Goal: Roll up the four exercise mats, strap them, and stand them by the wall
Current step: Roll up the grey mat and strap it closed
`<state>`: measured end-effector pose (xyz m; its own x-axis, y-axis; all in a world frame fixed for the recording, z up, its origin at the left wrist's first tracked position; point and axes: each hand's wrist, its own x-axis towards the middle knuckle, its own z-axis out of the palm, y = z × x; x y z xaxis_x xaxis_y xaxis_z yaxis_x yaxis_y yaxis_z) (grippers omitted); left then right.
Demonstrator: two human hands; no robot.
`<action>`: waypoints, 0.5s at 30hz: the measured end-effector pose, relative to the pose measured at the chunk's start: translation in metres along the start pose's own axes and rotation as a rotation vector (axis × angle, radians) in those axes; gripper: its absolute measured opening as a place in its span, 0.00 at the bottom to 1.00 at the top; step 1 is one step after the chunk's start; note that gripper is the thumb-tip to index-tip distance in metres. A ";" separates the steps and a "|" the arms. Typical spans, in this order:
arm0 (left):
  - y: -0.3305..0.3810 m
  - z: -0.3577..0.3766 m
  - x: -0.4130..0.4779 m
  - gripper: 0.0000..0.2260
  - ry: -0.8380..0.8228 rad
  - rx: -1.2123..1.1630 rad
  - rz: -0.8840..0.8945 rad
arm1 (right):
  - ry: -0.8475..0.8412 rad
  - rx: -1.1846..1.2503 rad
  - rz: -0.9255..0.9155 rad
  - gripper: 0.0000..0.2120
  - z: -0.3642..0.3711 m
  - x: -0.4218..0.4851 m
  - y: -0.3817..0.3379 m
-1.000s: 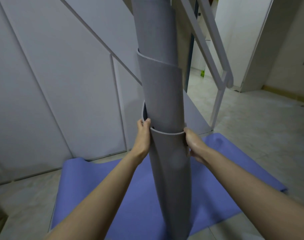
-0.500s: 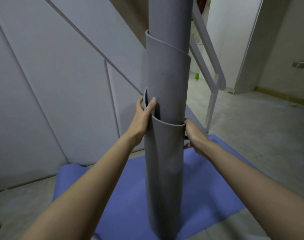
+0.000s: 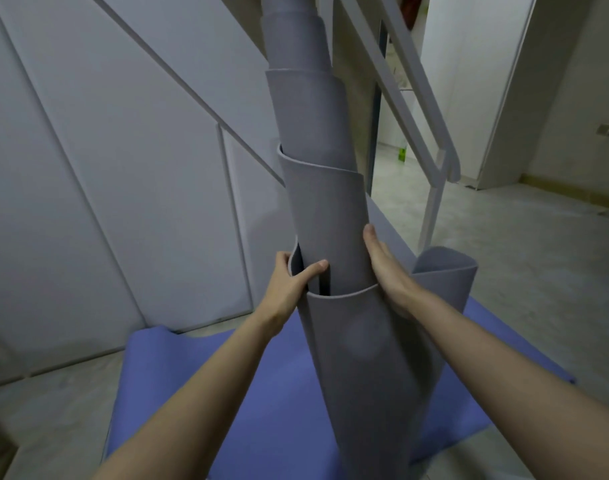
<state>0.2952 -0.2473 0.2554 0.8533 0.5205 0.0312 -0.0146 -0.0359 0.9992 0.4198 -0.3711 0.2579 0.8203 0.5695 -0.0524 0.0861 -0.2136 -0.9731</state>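
A grey exercise mat point(image 3: 325, 216) stands on end in front of me, loosely rolled, its layers telescoped upward in a spiral. My left hand point(image 3: 289, 287) grips the upper edge of the outer layer, thumb hooked over the rim. My right hand point(image 3: 382, 268) lies flat with straight fingers against the roll's right side. A loose grey flap point(image 3: 445, 275) curls out behind my right wrist. Under the roll a blue-purple mat point(image 3: 199, 382) lies spread flat on the floor.
White panelled wall point(image 3: 105, 188) under a staircase stands close on the left. A white stair railing point(image 3: 417, 109) slants down on the right, its post point(image 3: 431, 209) near the roll. Tiled floor point(image 3: 538, 271) extends right toward a doorway.
The roll has tilted and telescoped further upward. My right hand has let go of the rim and now lies flat against the roll. A loose flap has appeared at the right.
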 end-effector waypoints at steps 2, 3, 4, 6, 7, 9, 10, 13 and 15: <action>0.008 0.005 0.004 0.19 -0.009 -0.067 -0.002 | 0.010 0.074 -0.020 0.56 -0.003 0.004 -0.002; 0.015 0.008 0.006 0.23 -0.014 -0.103 0.006 | 0.026 0.100 -0.024 0.58 -0.005 0.003 -0.007; 0.021 0.010 0.009 0.27 -0.019 -0.130 0.028 | 0.043 0.134 -0.050 0.59 -0.005 -0.001 -0.015; 0.040 0.012 0.018 0.39 -0.036 -0.139 0.112 | 0.070 0.175 -0.124 0.57 -0.005 -0.006 -0.031; 0.052 0.012 0.022 0.43 -0.052 -0.120 0.156 | 0.082 0.177 -0.155 0.54 -0.006 -0.007 -0.039; 0.074 0.012 0.029 0.47 -0.082 -0.059 0.229 | 0.119 0.171 -0.206 0.43 -0.007 -0.006 -0.057; 0.081 0.011 0.033 0.47 -0.075 -0.028 0.248 | 0.137 0.169 -0.227 0.40 -0.008 -0.006 -0.065; 0.087 0.006 0.030 0.44 -0.044 0.003 0.223 | 0.124 0.139 -0.246 0.45 -0.005 -0.008 -0.068; 0.074 0.003 0.019 0.37 -0.061 -0.032 0.173 | 0.086 0.129 -0.240 0.46 0.000 -0.013 -0.054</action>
<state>0.3120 -0.2430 0.3298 0.8667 0.4561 0.2022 -0.1799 -0.0922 0.9793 0.4045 -0.3665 0.3113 0.8304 0.5212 0.1971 0.2160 0.0250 -0.9761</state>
